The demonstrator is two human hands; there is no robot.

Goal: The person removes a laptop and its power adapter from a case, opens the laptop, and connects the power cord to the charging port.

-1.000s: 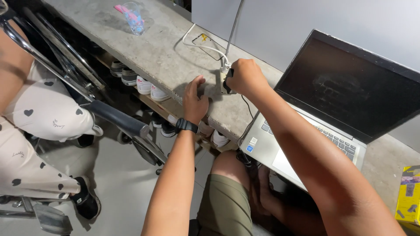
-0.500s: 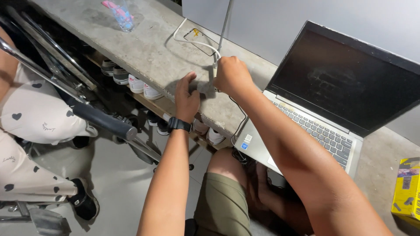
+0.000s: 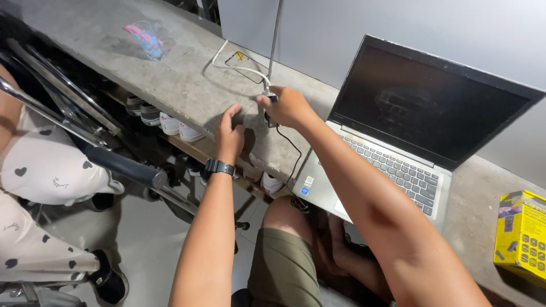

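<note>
Left hand [image 3: 228, 132] flat on the concrete counter [image 3: 187, 85] at centre frame, fingers spread and apart, gripping nothing; black watch [image 3: 219, 167] on its wrist. Right hand [image 3: 286, 106] just to the right of it, fingers closed together around a small dark plug [image 3: 269, 117], mostly hidden in the grip. White cable [image 3: 242, 68] running from the plug toward the upper middle of the frame, black cord [image 3: 293, 153] dropping from it over the counter edge. Open laptop [image 3: 398, 142] at right of centre, screen dark, just beside the right forearm. Yellow box [image 3: 523, 236] at the far right edge, well apart from both hands. Clear plastic cup [image 3: 149, 41] with pink inside, lying at upper left on the counter. Shoes [image 3: 170, 122] lined on a shelf under the counter. Another person's legs in heart-print trousers [image 3: 40, 170] at the left edge, beside a metal frame [image 3: 85, 131].
</note>
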